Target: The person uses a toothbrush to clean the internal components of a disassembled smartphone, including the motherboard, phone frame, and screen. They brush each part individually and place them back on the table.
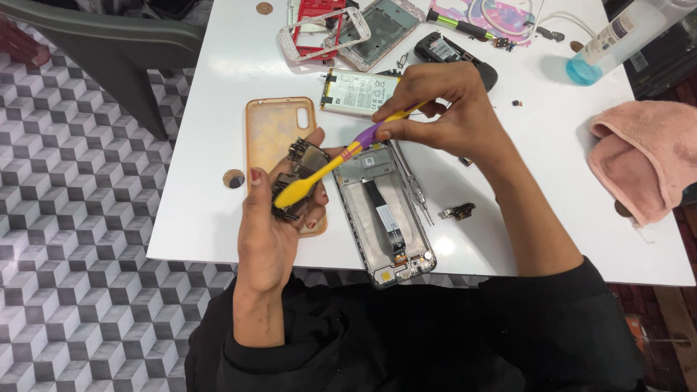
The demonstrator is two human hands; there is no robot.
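On the left, a soft orange phone case (270, 129) lies flat on the white bench (210, 218). Just over its lower part is the left hand (272, 218). Its fingers (317, 210) are curled tight around a small dark circuit board (299, 168), holding it up off the bench. The yellow head of a toothbrush (294, 192) rests on that board. The toothbrush has a purple and yellow handle that slants up to the right hand (435, 109), whose fingers are pinched shut on the handle near its end. Under the two hands lies an opened phone frame (388, 218) with its insides showing, reaching down to the near edge of the bench. Behind the right hand sits a flat phone battery (356, 93). Farther back are more phone shells (327, 29) in red and white. A small metal part (457, 212) lies just right of the opened frame. At the far right are a clear bottle with blue liquid (610, 43) and a pink cloth (642, 156).
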